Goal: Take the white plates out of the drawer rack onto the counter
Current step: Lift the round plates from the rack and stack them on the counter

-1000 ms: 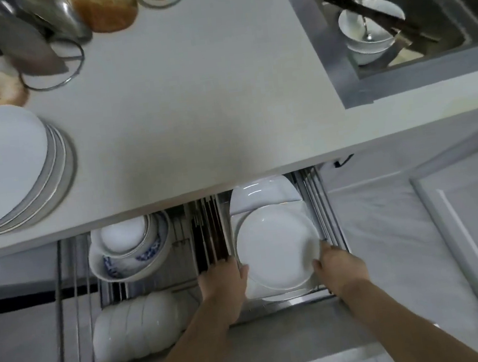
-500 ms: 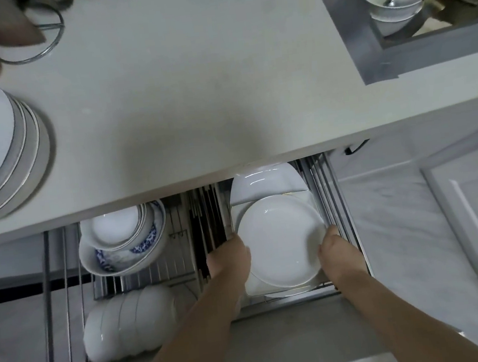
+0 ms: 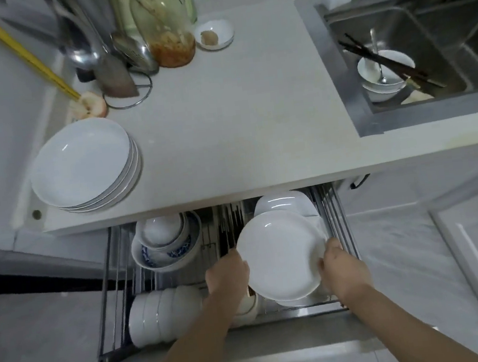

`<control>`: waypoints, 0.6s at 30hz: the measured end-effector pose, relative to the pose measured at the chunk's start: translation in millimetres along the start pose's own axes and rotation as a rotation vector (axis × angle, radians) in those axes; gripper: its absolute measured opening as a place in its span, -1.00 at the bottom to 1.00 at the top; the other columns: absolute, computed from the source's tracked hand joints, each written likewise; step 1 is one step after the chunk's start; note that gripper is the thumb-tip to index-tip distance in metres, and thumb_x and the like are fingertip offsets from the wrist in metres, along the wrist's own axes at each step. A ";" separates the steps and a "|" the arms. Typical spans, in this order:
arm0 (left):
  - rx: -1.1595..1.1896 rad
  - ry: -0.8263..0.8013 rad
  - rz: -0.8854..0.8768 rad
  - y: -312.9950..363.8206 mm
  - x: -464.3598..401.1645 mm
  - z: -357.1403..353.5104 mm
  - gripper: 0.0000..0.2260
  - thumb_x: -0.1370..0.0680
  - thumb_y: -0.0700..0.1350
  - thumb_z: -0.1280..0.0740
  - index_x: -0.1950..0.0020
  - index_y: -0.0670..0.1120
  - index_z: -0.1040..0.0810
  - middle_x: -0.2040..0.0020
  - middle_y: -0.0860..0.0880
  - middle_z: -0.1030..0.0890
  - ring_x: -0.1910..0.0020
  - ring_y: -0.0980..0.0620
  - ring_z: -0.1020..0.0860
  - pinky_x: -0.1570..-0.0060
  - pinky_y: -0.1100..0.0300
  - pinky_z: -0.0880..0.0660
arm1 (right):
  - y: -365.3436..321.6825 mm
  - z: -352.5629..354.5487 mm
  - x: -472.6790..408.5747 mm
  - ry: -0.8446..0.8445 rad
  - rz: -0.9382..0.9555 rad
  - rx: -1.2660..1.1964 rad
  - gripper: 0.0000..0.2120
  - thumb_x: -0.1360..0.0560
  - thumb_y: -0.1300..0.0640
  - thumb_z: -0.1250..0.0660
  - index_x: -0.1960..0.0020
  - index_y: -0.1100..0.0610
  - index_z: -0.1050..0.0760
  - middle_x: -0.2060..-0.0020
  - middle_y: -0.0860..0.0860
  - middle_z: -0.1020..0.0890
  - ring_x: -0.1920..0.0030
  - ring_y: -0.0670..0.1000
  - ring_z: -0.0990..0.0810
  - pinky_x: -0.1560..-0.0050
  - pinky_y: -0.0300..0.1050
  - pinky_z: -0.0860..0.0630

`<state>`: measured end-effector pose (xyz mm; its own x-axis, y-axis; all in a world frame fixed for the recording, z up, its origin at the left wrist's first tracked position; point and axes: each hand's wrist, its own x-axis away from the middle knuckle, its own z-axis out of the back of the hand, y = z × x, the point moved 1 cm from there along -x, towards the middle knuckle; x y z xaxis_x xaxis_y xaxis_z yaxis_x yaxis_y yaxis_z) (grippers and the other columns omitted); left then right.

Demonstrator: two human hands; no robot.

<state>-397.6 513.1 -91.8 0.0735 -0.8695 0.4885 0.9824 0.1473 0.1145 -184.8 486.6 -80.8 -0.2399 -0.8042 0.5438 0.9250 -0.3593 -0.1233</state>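
Observation:
A round white plate [image 3: 280, 255] is lifted slightly above the right side of the open wire drawer rack [image 3: 337, 229]. My left hand [image 3: 226, 274] grips its left rim and my right hand [image 3: 341, 270] grips its right rim. More white plates [image 3: 281, 201] lie beneath and behind it in the rack, partly under the counter edge. On the grey counter [image 3: 225, 123], at the left, sits a stack of white plates [image 3: 81, 163].
The rack's left side holds nested blue-patterned bowls [image 3: 166, 245] and a row of white bowls [image 3: 163, 316]. Utensils, a glass jar [image 3: 165, 31] and a small dish [image 3: 214, 34] stand at the counter's back. A sink [image 3: 413, 50] with bowls and chopsticks lies at right.
Both hands have raised the top plate off the pile in the rack. The camera has tilted up, so more of the counter's back shows.

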 end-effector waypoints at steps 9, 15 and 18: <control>0.220 0.154 -0.004 -54.2 61.7 64.9 -0.84 -0.60 0.03 -0.13 0.13 -0.01 -0.33 0.29 0.07 -0.43 0.31 0.10 -0.41 0.35 0.25 -0.28 | -41.2 44.1 59.6 0.131 0.258 -0.134 -0.83 -0.53 0.07 -0.15 0.06 0.12 -0.18 0.24 0.04 -0.63 0.22 0.16 -0.63 0.30 -0.08 -0.45; 0.316 0.293 0.048 -91.4 89.3 116.3 -0.80 -0.60 0.01 -0.11 0.04 -0.06 -0.46 0.22 0.03 -0.52 0.24 0.05 -0.48 0.25 0.19 -0.38 | -90.3 80.0 84.5 0.202 0.399 -0.215 -0.85 -0.52 0.09 -0.15 0.01 0.15 -0.24 0.35 -0.03 -0.54 0.35 0.08 -0.51 0.39 -0.09 -0.39; 0.331 0.375 0.065 -109.6 96.5 145.4 -0.81 -0.60 0.00 -0.12 0.02 -0.03 -0.48 0.18 0.02 -0.56 0.21 0.05 -0.49 0.20 0.20 -0.41 | -119.6 101.2 91.7 0.237 0.438 -0.256 -0.87 -0.50 0.14 -0.17 0.03 0.18 -0.27 0.37 0.00 -0.50 0.36 0.10 -0.47 0.42 -0.12 -0.30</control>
<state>-523.1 481.5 68.5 0.2489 -0.9542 0.1662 0.8710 0.2956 0.3925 -287.6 503.7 67.8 0.0640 -0.9780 0.1987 0.8590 -0.0474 -0.5098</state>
